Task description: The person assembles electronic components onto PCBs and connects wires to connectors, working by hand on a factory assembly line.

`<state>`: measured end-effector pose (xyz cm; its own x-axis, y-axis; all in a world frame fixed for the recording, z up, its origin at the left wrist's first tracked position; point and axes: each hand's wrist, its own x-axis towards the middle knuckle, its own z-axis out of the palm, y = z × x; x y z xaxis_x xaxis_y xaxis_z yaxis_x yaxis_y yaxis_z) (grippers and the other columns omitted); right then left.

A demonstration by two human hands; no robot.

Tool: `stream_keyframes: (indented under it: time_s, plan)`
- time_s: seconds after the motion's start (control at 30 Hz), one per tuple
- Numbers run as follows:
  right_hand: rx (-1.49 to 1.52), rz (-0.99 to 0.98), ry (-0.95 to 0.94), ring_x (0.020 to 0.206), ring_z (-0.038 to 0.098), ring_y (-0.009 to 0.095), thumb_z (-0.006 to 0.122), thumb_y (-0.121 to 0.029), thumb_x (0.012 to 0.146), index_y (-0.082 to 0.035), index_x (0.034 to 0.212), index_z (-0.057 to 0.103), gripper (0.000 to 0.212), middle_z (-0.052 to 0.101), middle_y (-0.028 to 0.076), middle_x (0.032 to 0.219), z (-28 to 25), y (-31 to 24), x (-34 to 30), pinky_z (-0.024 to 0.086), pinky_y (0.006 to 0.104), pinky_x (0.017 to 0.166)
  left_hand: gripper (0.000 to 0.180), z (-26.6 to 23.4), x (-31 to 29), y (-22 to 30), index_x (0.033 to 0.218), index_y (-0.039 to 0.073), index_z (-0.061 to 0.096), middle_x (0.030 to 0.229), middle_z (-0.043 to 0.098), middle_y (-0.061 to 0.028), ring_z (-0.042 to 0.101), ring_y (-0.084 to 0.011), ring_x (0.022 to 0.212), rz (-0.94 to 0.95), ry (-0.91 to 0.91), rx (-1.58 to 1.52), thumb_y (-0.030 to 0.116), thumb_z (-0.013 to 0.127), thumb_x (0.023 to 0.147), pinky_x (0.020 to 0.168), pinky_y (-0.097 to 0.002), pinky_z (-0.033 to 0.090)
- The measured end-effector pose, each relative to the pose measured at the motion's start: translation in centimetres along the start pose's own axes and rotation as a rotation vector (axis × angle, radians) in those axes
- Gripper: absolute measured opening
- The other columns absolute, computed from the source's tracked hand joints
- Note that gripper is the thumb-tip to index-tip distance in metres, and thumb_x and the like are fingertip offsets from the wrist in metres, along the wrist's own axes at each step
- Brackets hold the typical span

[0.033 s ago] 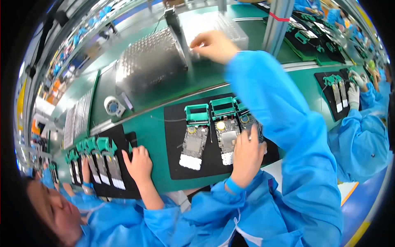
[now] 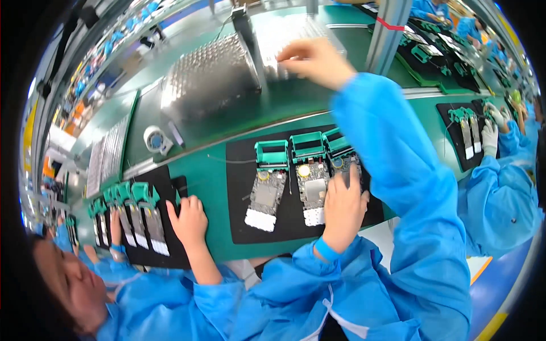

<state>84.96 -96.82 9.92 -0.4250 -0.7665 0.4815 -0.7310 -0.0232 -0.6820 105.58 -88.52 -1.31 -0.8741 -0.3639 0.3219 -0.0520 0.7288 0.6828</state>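
Observation:
My left hand (image 2: 343,211) lies over the rightmost of three circuit boards (image 2: 344,163), fingers stretched out across it and hiding its lower part. That board joins a green plastic frame (image 2: 338,143) at its far end. The middle circuit board (image 2: 314,190) and the left circuit board (image 2: 265,196) have similar green frames and white lower ends. My right hand (image 2: 318,60) is raised beyond the bench edge, over the near side of a shiny clear tray (image 2: 293,37). Its fingers are drawn together and slightly blurred; anything between them is too small to make out.
A black mat (image 2: 242,224) lies under the boards. Farther off are a silvery dimpled tray (image 2: 210,71), a tape roll (image 2: 156,140) and a metal post (image 2: 389,34). At left, a co-worker's hand (image 2: 190,221) rests beside another black mat with several boards; another person works at right.
My right hand has shifted to the right over the clear tray. The left hand stays on the rightmost board.

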Motion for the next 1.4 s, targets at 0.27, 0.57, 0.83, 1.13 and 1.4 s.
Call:
stream_keyframes:
  time_s: [0.27, 0.57, 0.83, 1.13, 1.4]
  plan:
    - [0.331, 0.370, 0.080, 0.074, 0.053, 0.007, 0.058, -0.001, 0.082, 0.000, 0.095, 0.063, 0.014, 0.060, 0.002, 0.080, -4.2, -0.1, -18.0, 0.043, 0.0211, 0.063, 0.067, 1.9, 1.6, -1.1, 0.128, 0.001, 0.040, 0.102, 0.046, -0.0210, 0.048, -0.0354, 0.095, -0.082, 0.060, 0.362, 0.018, 0.069, 0.071, 0.076, -0.0401, 0.048]
    - [0.523, 0.456, 0.201, 0.095, 0.057, 0.014, 0.055, 0.003, 0.083, 0.000, 0.095, 0.060, 0.014, 0.060, 0.009, 0.107, 0.2, 3.7, -23.8, 0.045, 0.0271, 0.082, 0.062, 2.7, 3.0, 0.1, 0.123, 0.004, 0.045, 0.101, 0.052, -0.0225, 0.051, -0.0337, 0.096, -0.207, -0.029, 0.414, 0.027, 0.070, 0.072, 0.074, -0.0374, 0.049]
    - [0.513, 0.531, 0.197, 0.096, 0.058, 0.016, 0.054, 0.002, 0.084, 0.000, 0.095, 0.060, 0.013, 0.058, 0.011, 0.114, -0.3, 3.4, -23.6, 0.046, 0.0267, 0.081, 0.051, -0.1, 3.4, -1.0, 0.124, 0.004, 0.035, 0.111, 0.049, -0.0153, 0.056, -0.0172, 0.094, -0.509, 0.052, -0.905, 0.010, 0.063, 0.081, 0.075, -0.0267, 0.048]
    - [0.462, 0.527, 0.084, 0.089, 0.059, 0.013, 0.054, 0.002, 0.084, 0.001, 0.097, 0.059, 0.013, 0.062, 0.007, 0.099, -1.0, 2.9, -22.3, 0.046, 0.0242, 0.075, 0.051, 1.8, 3.7, -3.2, 0.123, 0.005, 0.038, 0.105, 0.053, -0.0118, 0.053, -0.0190, 0.094, -0.401, 0.047, -0.782, 0.010, 0.063, 0.080, 0.081, -0.0308, 0.044]
    - [0.433, 0.467, 0.086, 0.080, 0.060, 0.010, 0.060, 0.001, 0.081, 0.001, 0.094, 0.062, 0.013, 0.064, 0.005, 0.088, -1.3, 3.5, -18.8, 0.046, 0.0211, 0.070, 0.038, 3.1, 4.0, -2.4, 0.113, 0.003, 0.044, 0.094, 0.050, -0.0068, 0.050, -0.0133, 0.083, -0.355, 0.269, -0.898, 0.004, 0.062, 0.080, 0.072, -0.0263, 0.043]
